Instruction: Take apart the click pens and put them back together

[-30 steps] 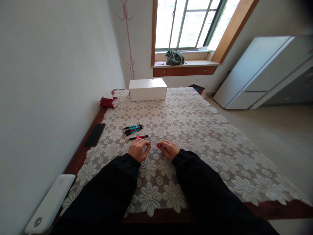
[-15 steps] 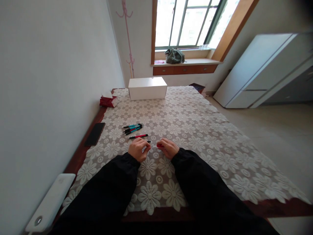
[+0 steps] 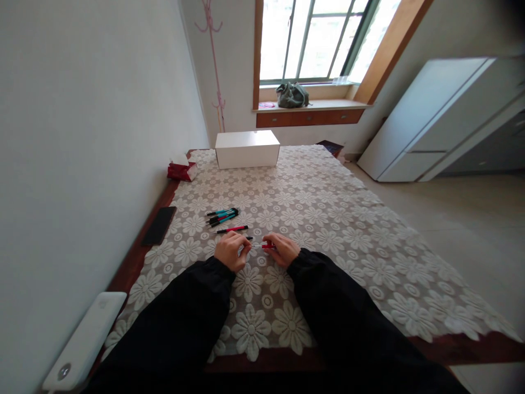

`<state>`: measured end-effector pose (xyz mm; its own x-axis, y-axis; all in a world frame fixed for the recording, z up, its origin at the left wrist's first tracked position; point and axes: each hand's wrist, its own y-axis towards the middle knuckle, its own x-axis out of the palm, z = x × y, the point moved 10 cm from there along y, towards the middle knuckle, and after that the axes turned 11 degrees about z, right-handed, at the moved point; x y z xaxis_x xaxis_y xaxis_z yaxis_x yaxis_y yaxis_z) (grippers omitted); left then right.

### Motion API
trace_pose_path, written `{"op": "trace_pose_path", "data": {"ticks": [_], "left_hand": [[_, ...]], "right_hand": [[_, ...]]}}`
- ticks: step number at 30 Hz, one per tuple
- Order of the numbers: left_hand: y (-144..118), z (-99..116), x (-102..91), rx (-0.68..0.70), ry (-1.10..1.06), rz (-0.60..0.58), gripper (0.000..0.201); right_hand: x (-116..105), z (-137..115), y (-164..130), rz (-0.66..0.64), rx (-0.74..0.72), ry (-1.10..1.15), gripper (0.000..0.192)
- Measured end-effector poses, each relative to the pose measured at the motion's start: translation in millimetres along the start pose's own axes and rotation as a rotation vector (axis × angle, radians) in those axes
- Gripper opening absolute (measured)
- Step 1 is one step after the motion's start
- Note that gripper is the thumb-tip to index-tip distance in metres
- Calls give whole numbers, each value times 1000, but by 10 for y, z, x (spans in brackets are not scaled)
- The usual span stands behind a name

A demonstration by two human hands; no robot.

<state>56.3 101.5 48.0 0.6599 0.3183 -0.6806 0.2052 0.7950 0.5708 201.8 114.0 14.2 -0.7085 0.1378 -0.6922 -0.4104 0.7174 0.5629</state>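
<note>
Both hands rested on the lace-covered surface toward its near edge, the left hand and right hand each with fingers closed on an end of a red pen held between them. Just beyond lay another red pen and a cluster of blue pens, toward the left edge.

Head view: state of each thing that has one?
left hand: closed on thin refill end
right hand: closed on red pen barrel
red pen: lying loose, assembled
pen bundle: lying together on cloth
white box: closed
phone: screen dark
</note>
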Motion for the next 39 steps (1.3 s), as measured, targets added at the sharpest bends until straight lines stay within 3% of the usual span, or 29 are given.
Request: {"op": "trace_pose_path", "data": {"ticks": [4, 13, 19, 25, 32, 39], "left_hand": [[8, 6, -6, -10, -13, -9, 8], [5, -58, 8, -44, 8, -4, 6], [3, -147, 51, -102, 80, -47, 6], [-13, -220, 76, -139, 127, -66, 4], [-12, -195, 74, -103, 161, -68, 2], [-6, -209, 53, -148, 138, -78, 2]], "right_hand": [[-10, -51, 11, -14, -49, 28, 13], [-108, -19, 45, -5, -62, -138, 23], [-295, 208, 58, -25, -93, -270, 13], [-389, 385, 33, -18, -81, -308, 18], [-386, 304, 45, -24, -112, -306, 36], [-503, 317, 67, 28, -112, -345, 27]]}}
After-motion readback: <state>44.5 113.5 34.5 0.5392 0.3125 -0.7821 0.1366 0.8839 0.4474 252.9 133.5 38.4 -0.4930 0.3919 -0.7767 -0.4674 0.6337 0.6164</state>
